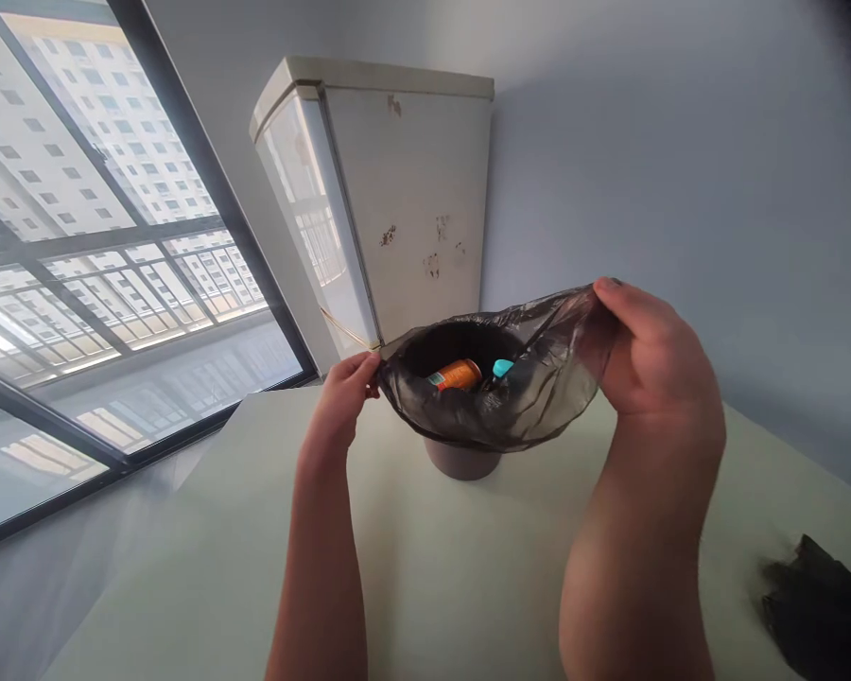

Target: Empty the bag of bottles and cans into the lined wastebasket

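A small dark trash can (462, 462) stands upright on the pale green table, lined with a thin black trash bag (517, 416). The bag's edge hangs over the rim and hides most of the can. Inside lie an orange can (460, 375) and a bright turquoise item (502, 367), mostly covered. My left hand (347, 388) pinches the bag's edge at the left. On the right, my right hand (638, 345) grips the edge between thumb and fingers, pulling it up and outward; its fingers show partly through the film.
A crumpled black plastic bag (819, 605) lies at the table's (425, 586) right edge. Behind the table stands a white refrigerator (418, 189) with worn patches. Large dark-framed glass doors (113, 236) are at left, and a plain wall (667, 170) rises at right.
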{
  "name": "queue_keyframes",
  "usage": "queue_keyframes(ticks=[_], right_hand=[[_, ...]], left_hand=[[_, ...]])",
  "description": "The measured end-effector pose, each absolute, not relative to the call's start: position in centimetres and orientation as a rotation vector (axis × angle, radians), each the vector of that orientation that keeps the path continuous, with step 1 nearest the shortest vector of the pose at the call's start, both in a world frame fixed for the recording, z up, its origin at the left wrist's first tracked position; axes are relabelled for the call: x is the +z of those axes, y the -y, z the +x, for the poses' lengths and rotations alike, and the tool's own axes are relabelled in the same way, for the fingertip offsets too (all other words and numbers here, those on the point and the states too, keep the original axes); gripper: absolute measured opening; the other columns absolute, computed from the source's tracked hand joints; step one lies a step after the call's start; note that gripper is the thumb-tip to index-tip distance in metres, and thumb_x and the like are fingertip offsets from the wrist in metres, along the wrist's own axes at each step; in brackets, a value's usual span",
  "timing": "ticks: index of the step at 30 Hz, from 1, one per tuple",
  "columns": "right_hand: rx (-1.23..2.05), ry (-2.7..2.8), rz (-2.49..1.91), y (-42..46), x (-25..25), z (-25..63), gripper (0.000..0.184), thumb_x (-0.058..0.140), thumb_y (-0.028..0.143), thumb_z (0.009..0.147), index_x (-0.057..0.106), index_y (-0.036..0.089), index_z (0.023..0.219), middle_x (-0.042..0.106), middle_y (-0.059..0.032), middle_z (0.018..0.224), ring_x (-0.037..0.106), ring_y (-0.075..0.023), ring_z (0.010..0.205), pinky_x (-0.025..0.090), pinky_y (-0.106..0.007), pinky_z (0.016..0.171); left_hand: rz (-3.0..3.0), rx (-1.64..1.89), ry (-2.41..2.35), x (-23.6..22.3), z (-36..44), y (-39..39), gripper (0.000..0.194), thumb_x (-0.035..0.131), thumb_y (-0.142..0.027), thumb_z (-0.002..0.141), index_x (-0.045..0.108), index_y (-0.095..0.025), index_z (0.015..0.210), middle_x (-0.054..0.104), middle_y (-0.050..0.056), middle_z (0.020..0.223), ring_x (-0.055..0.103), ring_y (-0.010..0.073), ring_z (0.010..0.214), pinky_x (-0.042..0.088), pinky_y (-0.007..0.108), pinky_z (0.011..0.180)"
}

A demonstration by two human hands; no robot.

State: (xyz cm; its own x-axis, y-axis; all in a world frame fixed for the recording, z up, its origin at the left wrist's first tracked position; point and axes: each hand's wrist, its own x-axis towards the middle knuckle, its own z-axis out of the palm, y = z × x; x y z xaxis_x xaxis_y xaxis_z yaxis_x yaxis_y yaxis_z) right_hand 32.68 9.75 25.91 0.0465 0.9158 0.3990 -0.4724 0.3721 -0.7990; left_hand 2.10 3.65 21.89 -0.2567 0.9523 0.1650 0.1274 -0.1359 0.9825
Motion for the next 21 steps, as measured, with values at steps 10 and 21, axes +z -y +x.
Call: queue_keyframes(ticks=[10,21], right_hand=[[1.036,0.736,-0.25,-10.2,26.3,31.9,0.01,0.066,0.016,0.089,0.066,0.012,0.079,0.064,-0.0076,0.089,0.066,-0.0201,0.095,0.056,-0.033,0.085],[1.115,0.883,-0.319,-10.5,25.8,31.8,0.017,0.071,0.033,0.092,0.064,0.023,0.08,0.061,0.0007,0.081,0.064,-0.0175,0.077,0.059,-0.045,0.089]], left_hand=[[0.887,2.261,-0.773,25.1,0.0,-0.4,0.019,0.069,-0.029,0.098,0.069,-0.017,0.083,0.068,0.005,0.093,0.065,0.0154,0.087,0.058,0.029,0.08],[0.906,2.395,-0.638,25.9,0.3,0.0,0.027,0.065,-0.046,0.102,0.058,-0.024,0.088,0.069,0.001,0.089,0.07,0.0168,0.09,0.06,0.033,0.087]])
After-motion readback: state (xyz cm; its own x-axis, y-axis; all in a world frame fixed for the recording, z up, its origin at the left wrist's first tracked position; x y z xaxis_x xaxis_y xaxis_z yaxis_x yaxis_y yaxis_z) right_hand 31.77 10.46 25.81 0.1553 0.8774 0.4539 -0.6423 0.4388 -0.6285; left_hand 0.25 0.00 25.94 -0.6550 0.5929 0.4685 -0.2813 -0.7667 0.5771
